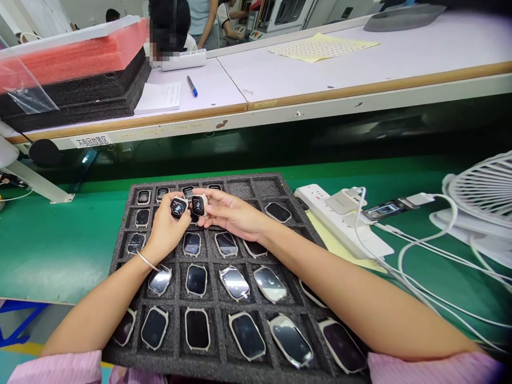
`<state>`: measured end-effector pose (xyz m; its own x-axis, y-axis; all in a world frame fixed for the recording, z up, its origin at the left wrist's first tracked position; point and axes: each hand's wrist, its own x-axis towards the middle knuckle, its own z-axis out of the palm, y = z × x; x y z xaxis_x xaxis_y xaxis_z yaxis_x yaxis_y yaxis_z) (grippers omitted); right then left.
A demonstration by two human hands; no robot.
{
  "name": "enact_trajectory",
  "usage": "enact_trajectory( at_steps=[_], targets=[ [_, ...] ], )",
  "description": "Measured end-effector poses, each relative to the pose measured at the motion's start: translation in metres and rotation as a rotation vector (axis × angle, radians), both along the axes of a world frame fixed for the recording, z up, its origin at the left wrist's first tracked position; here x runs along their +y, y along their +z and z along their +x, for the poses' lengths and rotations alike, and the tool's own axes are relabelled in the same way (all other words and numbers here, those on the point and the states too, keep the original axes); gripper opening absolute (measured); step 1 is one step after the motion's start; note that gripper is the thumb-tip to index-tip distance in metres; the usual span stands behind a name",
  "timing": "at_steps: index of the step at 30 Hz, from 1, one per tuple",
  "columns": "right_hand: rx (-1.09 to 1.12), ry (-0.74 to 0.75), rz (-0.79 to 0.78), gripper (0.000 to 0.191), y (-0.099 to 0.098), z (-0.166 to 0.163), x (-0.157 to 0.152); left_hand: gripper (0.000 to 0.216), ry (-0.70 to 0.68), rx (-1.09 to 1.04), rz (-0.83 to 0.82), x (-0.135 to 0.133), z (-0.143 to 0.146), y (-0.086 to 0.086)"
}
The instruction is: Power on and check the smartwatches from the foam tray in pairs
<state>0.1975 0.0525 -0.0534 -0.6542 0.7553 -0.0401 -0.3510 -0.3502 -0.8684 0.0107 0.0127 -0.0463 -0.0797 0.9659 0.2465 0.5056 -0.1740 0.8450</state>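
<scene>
My left hand is closed on a smartwatch case with a lit screen. Close beside it, my right hand pinches a second smartwatch case, also lit, by its edges. Both are held above a dark grey foam tray divided into compartments. Many compartments hold strapless watch cases, such as one with a black screen near the front. Several in the back row, like this watch case, show lit text. My hands and forearms hide part of the tray.
Right of the tray lie a white power strip, chargers, white cables and a white fan. Above runs a shelf with stacked foam, a paper pad, a blue pen and a yellow sheet. People are beyond it.
</scene>
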Motion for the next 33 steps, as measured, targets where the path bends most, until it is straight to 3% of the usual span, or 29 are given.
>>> enact_trajectory(
  at_steps=[11,33],
  targets=[
    [0.053,0.046,0.021,0.043,0.0012,0.0018,0.0000,0.035,-0.031,0.017,0.090,0.0014,-0.0022,-0.0034],
    [0.045,0.054,0.118,0.042,-0.0005,0.0009,-0.0023,0.034,-0.034,0.054,0.087,0.0014,-0.0025,-0.0027]
  ],
)
